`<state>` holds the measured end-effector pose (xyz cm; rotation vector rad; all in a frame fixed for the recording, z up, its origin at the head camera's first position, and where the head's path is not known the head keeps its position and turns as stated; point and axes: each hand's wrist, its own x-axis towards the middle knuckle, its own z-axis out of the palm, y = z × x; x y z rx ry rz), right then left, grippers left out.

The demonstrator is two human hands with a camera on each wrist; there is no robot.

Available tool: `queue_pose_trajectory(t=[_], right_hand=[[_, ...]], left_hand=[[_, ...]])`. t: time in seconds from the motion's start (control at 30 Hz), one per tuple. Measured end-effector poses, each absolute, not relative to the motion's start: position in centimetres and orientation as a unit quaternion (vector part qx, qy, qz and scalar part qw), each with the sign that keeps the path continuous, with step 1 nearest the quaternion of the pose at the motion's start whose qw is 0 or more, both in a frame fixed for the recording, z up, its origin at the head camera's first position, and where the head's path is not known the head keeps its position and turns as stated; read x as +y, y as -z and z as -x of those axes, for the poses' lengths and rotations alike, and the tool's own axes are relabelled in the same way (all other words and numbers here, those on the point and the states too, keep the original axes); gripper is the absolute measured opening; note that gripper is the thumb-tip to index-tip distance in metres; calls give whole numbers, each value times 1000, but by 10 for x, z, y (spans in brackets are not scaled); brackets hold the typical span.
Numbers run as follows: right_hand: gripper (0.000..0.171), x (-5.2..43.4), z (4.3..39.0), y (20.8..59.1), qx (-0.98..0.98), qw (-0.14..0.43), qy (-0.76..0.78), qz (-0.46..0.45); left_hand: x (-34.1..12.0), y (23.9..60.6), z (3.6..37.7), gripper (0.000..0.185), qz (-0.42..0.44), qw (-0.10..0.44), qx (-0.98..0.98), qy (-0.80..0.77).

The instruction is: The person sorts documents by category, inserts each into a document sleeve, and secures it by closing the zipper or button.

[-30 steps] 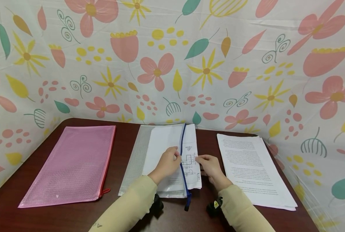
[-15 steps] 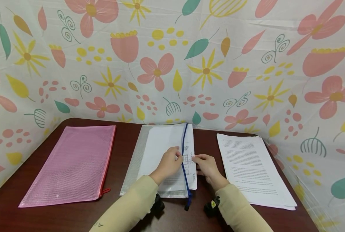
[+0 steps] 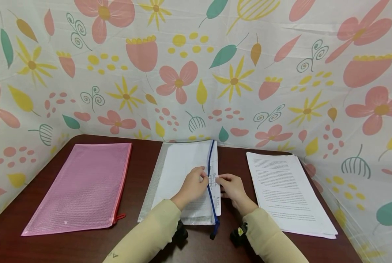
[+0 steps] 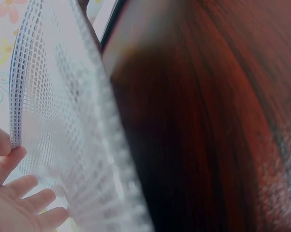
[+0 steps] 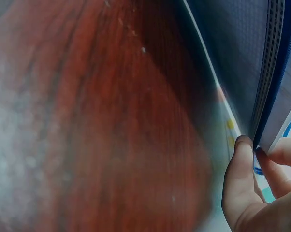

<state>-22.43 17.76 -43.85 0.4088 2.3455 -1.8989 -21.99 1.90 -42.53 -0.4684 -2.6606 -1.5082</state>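
Observation:
A clear mesh zip pouch with a blue zipper lies mid-table. White sheets show through it, and a narrow strip of the paper stack, printed with line drawings, sticks out past the zipper. My left hand pinches the pouch's upper edge beside the zipper; in the left wrist view the thumb and index finger hold the mesh wall lifted. From the other side, my right hand grips the protruding edge of the stack between thumb and fingers. The right wrist view shows that hand close against the zipper edge.
To the left lies a pink mesh zip pouch with a red zipper. A stack of printed sheets rests on the right side of the dark wooden table. Behind it hangs a floral cloth.
The right hand has moved left with the paper stack, and less of the stack sticks out of the pouch. The left hand and pouch have shifted only slightly right.

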Motion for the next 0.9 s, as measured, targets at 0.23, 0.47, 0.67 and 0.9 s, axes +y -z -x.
queue_pose_trajectory(t=[0.23, 0.47, 0.67, 0.9], right_hand=[[27, 174, 227, 440, 783, 45, 608, -124], [26, 169, 228, 442, 800, 39, 588, -114], [27, 166, 229, 440, 811, 38, 575, -104], [52, 168, 217, 438, 781, 70, 613, -98]], left_hand=[[21, 426, 219, 15, 153, 21, -856, 494], [22, 423, 218, 16, 158, 25, -850, 502], [25, 423, 218, 16, 154, 24, -844, 513], [23, 424, 220, 16, 146, 27, -848, 508]])
